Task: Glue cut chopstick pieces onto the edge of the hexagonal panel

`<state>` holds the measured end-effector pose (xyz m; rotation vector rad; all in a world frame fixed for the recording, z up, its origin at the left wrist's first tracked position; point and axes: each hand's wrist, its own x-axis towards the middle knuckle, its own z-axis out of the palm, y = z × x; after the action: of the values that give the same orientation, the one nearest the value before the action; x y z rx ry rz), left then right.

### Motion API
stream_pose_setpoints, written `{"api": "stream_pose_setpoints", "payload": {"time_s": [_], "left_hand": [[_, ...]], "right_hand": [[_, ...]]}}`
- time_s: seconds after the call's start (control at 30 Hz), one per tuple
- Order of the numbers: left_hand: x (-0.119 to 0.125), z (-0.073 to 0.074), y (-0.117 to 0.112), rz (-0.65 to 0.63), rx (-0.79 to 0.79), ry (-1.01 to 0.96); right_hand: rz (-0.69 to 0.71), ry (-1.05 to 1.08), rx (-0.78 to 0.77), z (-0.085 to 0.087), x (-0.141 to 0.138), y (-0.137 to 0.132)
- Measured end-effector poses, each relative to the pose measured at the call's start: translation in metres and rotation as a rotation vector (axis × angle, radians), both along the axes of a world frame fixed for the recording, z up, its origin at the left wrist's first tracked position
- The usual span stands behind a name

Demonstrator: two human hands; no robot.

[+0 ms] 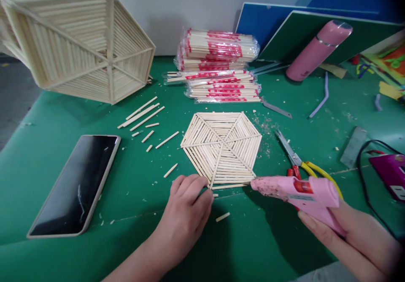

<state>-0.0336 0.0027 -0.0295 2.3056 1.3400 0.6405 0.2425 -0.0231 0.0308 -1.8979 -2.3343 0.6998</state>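
A flat hexagonal panel of glued wooden sticks (222,146) lies on the green table (139,214). My left hand (186,210) rests at the panel's near-left corner, fingers curled and pinching the end of a loose stick (228,186) that lies along the near edge. My right hand (354,233) grips a pink glue gun (300,195), its nozzle touching the right end of that stick.
A large hexagonal stick basket (79,41) stands at the back left. A phone (76,185) lies at the left. Cut stick pieces (144,115) are scattered beside it. Wrapped chopstick packs (220,67), a pink flask (318,50), yellow-handled scissors (297,159) and a magenta box (389,172) sit around the back and right.
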Motion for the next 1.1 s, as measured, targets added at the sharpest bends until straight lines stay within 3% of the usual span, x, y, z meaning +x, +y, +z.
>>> {"api": "stream_pose_setpoints", "payload": {"time_s": [0.3,0.57,1.1], "left_hand": [[-0.001,0.002,0.000,-0.003,0.011,0.000],[0.000,0.001,0.000,0.008,0.021,0.014],[-0.001,-0.001,-0.001,0.000,0.020,-0.012]], "right_hand": [[0.046,0.134,-0.067,0.004,-0.030,0.014],[0.047,0.201,-0.012,0.003,-0.054,0.024],[0.072,0.201,-0.046,0.002,-0.052,0.026]]}}
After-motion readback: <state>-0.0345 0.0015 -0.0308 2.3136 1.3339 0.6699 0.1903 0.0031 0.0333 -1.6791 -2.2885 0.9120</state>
